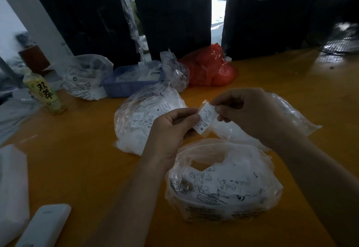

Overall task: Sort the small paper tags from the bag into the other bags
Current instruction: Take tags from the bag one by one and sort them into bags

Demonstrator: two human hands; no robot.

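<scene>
In the head view, a small white paper tag (204, 120) printed with an M is held up above the orange table (81, 159), roughly at the centre of the scene. Its left edge is pinched by the curled thumb and fingers of the left hand (172, 128), and its upper right corner is pinched by the thumb and forefinger of the right hand (246, 114), whose remaining fingers are curled inward. The tag appears to be wrapped in a thin clear sleeve. Directly below the hands, at the near side, an open clear bag (223, 184) filled with printed tags is seen, one of them marked S. To the left of the hands, a second clear bag of tags (139, 122) is laid on the table, with tags marked M and XS visible through the plastic. A third clear bag (287, 114) is partly hidden behind the right hand and wrist. Farther back, a blue basket (124, 89) holding white material is placed between 2 more clear bags, and a red plastic bag (211, 68) is set to its right. A bottle with a yellow-green label (44, 93) is stood at the far left, and a white oblong object (44, 225) is laid at the near left corner. Large black-wrapped blocks (171, 13) are lined along the far edge of the table.
</scene>
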